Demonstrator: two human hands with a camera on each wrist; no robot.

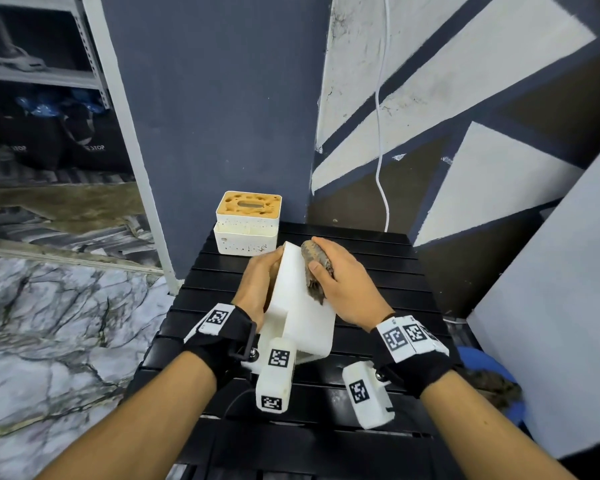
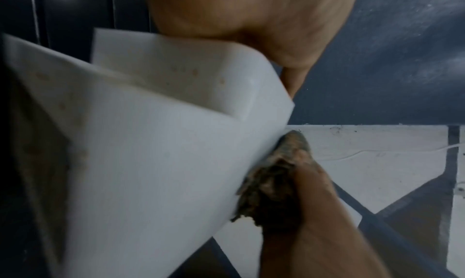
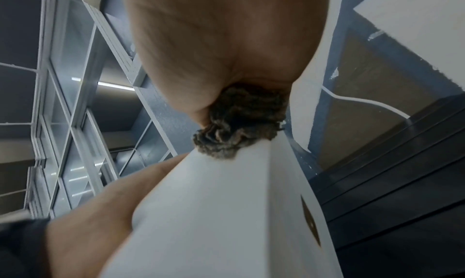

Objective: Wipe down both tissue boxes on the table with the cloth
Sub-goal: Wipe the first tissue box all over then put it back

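Note:
A plain white tissue box (image 1: 300,299) is tilted on its edge over the black slatted table (image 1: 378,271). My left hand (image 1: 258,282) grips its left side, fingers curled round the far corner. My right hand (image 1: 340,282) holds a bunched brown-grey cloth (image 1: 312,271) pressed against the box's upper right face. The left wrist view shows the box (image 2: 151,153) with the cloth (image 2: 271,185) against its side. The right wrist view shows the cloth (image 3: 239,123) under my palm on the box (image 3: 226,212). A second white tissue box with an orange-tan top (image 1: 247,221) stands at the table's back left.
A dark blue wall pillar (image 1: 215,116) rises behind the table. A white cable (image 1: 380,133) hangs down the painted wall to the right. A metal shelf rack (image 1: 49,64) stands at far left over marble-patterned floor. A blue item (image 1: 492,375) with another cloth lies at the right.

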